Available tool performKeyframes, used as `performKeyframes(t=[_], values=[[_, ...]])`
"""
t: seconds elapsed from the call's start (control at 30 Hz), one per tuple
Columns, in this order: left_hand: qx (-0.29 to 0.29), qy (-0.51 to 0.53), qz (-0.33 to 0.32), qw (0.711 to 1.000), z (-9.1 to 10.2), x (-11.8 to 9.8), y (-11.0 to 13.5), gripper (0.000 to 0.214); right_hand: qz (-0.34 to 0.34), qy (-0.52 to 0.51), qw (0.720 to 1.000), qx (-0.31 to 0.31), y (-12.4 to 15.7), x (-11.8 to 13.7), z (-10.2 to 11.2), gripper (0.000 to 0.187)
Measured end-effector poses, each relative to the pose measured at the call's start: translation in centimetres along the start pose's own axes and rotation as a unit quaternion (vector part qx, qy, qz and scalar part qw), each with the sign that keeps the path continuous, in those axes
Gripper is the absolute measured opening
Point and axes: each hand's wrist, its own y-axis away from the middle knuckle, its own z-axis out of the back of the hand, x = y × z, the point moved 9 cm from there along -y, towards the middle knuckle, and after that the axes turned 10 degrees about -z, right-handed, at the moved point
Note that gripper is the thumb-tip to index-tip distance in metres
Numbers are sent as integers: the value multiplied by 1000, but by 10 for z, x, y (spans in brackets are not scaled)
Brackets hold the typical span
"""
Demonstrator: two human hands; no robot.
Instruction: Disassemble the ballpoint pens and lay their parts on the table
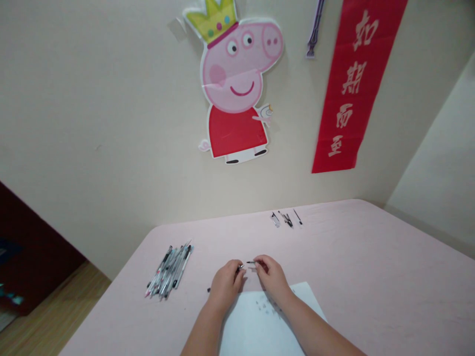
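My left hand (225,283) is closed around a pen (240,267), whose metallic tip points right out of the fingers. A small dark end (209,290) shows on the table at that hand's left; whether it belongs to the same pen I cannot tell. Facing it, my right hand (273,278) pinches a thin dark pen part (251,262) that points left. A small gap separates the two pieces. Beneath the forearms lies a white sheet of paper (248,326) with several grey marks or bits near the right wrist.
A pile of pens (170,272) lies on the pink-covered table (356,277) at the left. Several small dark pen-like items (286,219) rest near the back edge by the wall. A pig cutout (237,89) and a red banner (349,89) hang above.
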Motion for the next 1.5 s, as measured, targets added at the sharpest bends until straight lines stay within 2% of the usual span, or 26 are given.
performKeyframes(t=[0.23, 0.37, 0.57, 0.73, 0.93, 1.1, 1.27, 1.5], values=[[-4, -25, -15, 1000, 8, -9, -2, 30, 33, 131, 990, -47, -2, 4, 15, 25], [5, -40, -15, 999, 10, -13, -1, 27, 50, 156, 985, -56, -3, 5, 16, 30], [10, -34, -6, 999, 8, -11, 0, 17, 78, 127, 988, -43, 0, 8, 8, 34], [1, 15, -31, 999, 1, -12, -1, 12, 109, 95, 989, -27, 6, 22, 5, 23], [4, 53, -44, 998, -6, -14, -1, 3, 124, 105, 986, 25, 11, 30, -5, 15], [0, 50, -58, 997, -3, -20, -2, 5, 122, 98, 986, 50, 11, 28, -10, 19], [7, 40, -88, 995, 3, -29, -2, 9, 102, 54, 992, 47, 9, 25, -8, 15], [7, 37, -84, 996, 3, -25, -3, 21, 119, 9, 992, 39, 7, 21, -6, 14]])
